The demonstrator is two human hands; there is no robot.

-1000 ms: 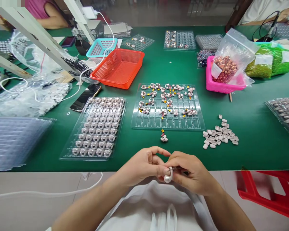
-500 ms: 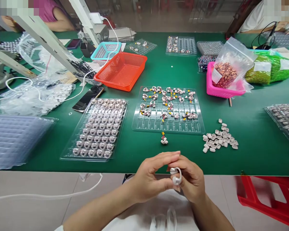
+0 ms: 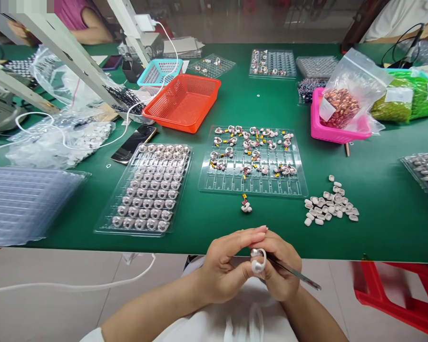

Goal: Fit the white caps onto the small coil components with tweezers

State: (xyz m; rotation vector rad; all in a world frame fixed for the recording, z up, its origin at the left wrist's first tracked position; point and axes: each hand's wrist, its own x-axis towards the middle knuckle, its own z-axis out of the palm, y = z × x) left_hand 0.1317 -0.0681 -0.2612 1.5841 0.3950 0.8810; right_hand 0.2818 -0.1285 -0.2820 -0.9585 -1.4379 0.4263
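Observation:
A white, C-shaped ear-clip earbud (image 3: 258,261) is between my two hands at the table's front edge. My left hand (image 3: 224,266) pinches it, thumb at its lower end and fingers arched above. My right hand (image 3: 283,266) is curled against its other side, with metal tweezers (image 3: 303,277) held in the palm and pointing out to the lower right. The right fingertips are partly hidden. Just beyond lies an earbud assembly (image 3: 246,205) with a yellow tab. Behind it, a clear tray (image 3: 257,187) holds several wired earbuds. White caps (image 3: 330,206) lie loose at the right.
At the left, a clear tray (image 3: 105,222) bears rows of silvery-white parts beside a phone (image 3: 132,144) and stacked plastic trays (image 3: 24,204). A red basket (image 3: 181,107) and pink basket (image 3: 330,136) stand farther back. A red stool (image 3: 388,304) is at lower right.
The tweezers now show, sticking out from my right hand. The earbud is turned slightly in my fingers. The whole view has shifted a little, with the table things appearing farther right.

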